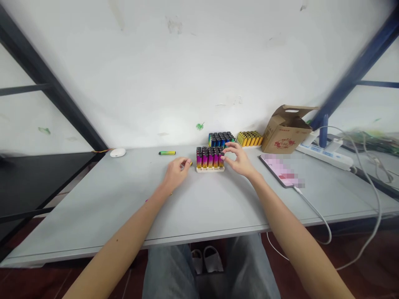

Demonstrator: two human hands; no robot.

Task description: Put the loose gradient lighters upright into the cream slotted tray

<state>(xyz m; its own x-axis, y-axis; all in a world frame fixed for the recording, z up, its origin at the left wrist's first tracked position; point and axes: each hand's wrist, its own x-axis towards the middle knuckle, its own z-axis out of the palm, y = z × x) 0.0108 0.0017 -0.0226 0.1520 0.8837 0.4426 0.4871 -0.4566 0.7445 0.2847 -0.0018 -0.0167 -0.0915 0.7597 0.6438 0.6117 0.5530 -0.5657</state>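
Several pink-and-gold cylinders with black tops [210, 160] stand upright in a white tray [210, 170] on the grey table. My right hand [238, 160] is curved at the tray's right side, with thumb and fingertips around the end cylinder in the front row. Just left of the tray, my left hand [177, 170] pinches a small item with a gold end [190, 164], mostly hidden by the fingers. A green-and-yellow cylinder [167, 153] lies farther back on the left. Part of another item with a pink end [146, 200] shows beside my left forearm, which covers most of it.
Blue-green cylinders [221, 138] and yellow cylinders [249, 138] stand in groups near the wall. An open cardboard box [285, 133], a phone [278, 169] on a cable and a white power strip [327, 156] are at the right. A white earbud case [117, 153] lies back left.
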